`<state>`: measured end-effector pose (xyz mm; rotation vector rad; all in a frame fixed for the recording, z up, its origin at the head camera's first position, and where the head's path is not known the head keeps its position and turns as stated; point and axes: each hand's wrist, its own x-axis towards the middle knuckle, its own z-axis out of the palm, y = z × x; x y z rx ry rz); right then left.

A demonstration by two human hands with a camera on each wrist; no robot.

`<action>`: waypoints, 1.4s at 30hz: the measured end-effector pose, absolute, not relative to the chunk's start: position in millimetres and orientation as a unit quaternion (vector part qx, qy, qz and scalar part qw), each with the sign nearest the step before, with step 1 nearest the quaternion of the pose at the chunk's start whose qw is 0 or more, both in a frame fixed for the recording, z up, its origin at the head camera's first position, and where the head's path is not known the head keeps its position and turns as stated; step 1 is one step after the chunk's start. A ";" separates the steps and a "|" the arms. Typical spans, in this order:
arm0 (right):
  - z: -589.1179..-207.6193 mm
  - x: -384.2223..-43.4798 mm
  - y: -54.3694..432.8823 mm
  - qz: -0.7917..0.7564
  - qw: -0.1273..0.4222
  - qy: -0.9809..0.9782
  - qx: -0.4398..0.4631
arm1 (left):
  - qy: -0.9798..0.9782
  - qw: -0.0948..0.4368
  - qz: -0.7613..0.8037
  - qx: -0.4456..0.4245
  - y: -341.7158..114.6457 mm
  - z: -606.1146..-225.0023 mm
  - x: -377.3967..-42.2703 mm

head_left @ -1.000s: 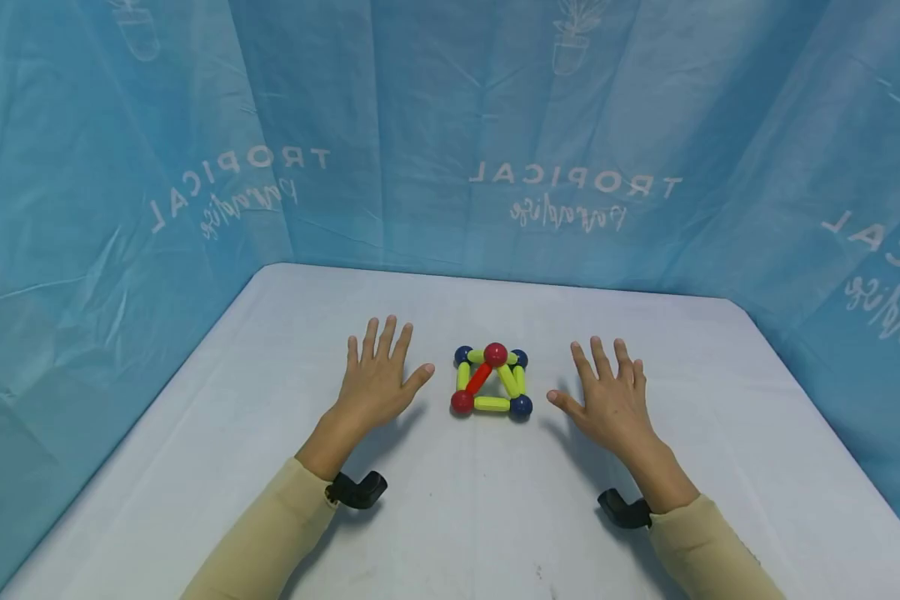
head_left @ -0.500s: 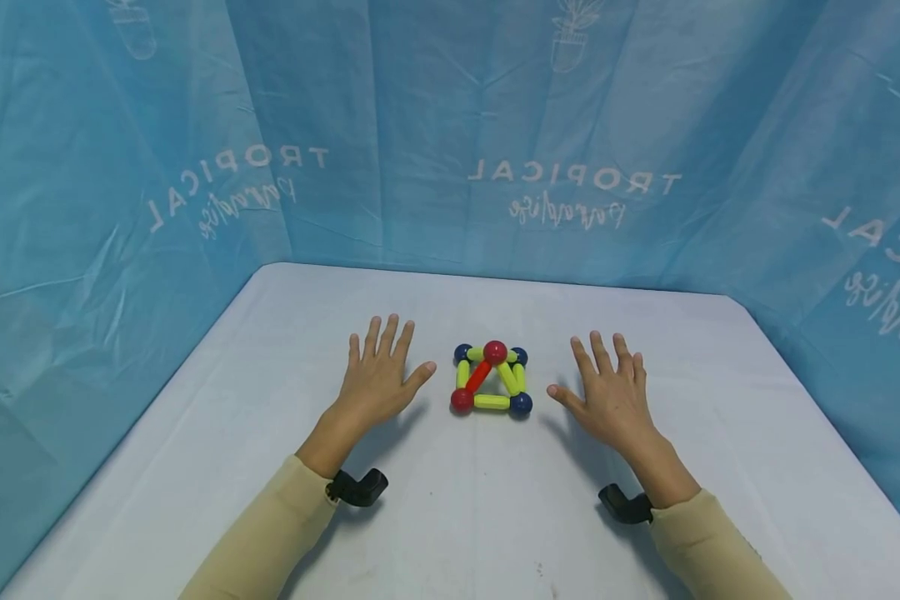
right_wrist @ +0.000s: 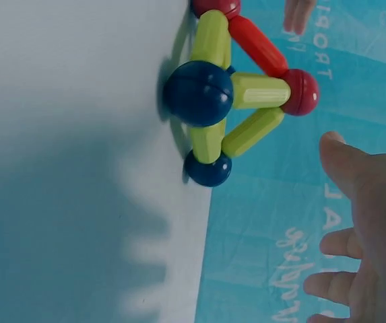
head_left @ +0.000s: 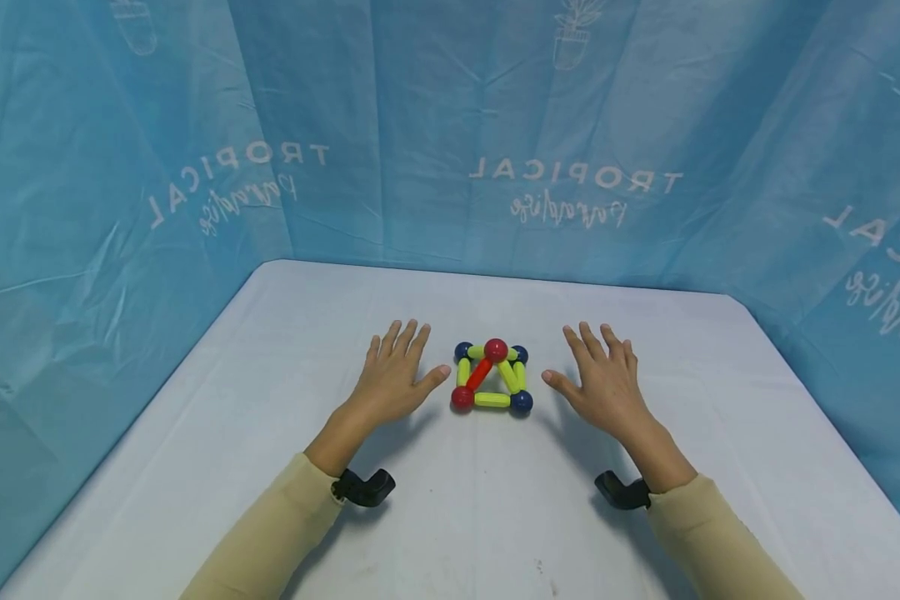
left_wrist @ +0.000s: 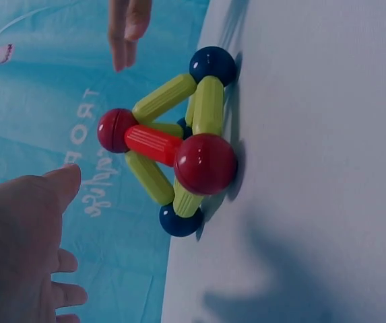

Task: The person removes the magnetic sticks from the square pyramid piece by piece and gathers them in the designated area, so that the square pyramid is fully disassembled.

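Observation:
A pyramid of ball-and-stick building pieces stands on the white table. Its base is a square of yellow-green sticks with balls at the corners, one red and the others dark blue. A red ball tops it, joined to the red corner by a red stick. To its left my left hand hovers over the table, fingers spread, the thumb close to the pyramid but apart. On the other side my right hand hovers likewise, fingers spread, holding nothing.
The white-covered table reaches back to a blue printed curtain, which hangs behind it and along both sides. Black wrist camera mounts jut inward from both wrists.
My left hand has moved right, nearer the pyramid. My right hand has shifted slightly left toward it. The pyramid stays in place on the table.

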<state>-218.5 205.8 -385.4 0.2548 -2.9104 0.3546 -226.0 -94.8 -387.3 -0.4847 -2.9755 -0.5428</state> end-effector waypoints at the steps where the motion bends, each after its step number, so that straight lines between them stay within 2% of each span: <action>1: -384.3 -219.7 204.3 0.127 0.096 -0.983 0.089 | -0.969 0.037 -0.182 -0.161 -93.4 -387.7 -225.9; 12: -381.0 -234.7 188.3 0.205 0.077 -0.967 0.130 | -0.957 0.036 -0.224 -0.179 -73.6 -397.0 -226.3; 23: -384.5 -245.8 178.3 0.252 0.068 -0.951 0.165 | -0.938 0.059 -0.293 -0.175 -60.1 -404.9 -225.7; 33: -387.0 -253.6 171.0 0.287 0.056 -0.939 0.181 | -0.921 0.080 -0.347 -0.157 -51.2 -409.4 -229.5; 42: -389.6 -261.0 167.6 0.318 0.039 -0.929 0.184 | -0.912 0.071 -0.381 -0.134 -44.9 -415.1 -234.4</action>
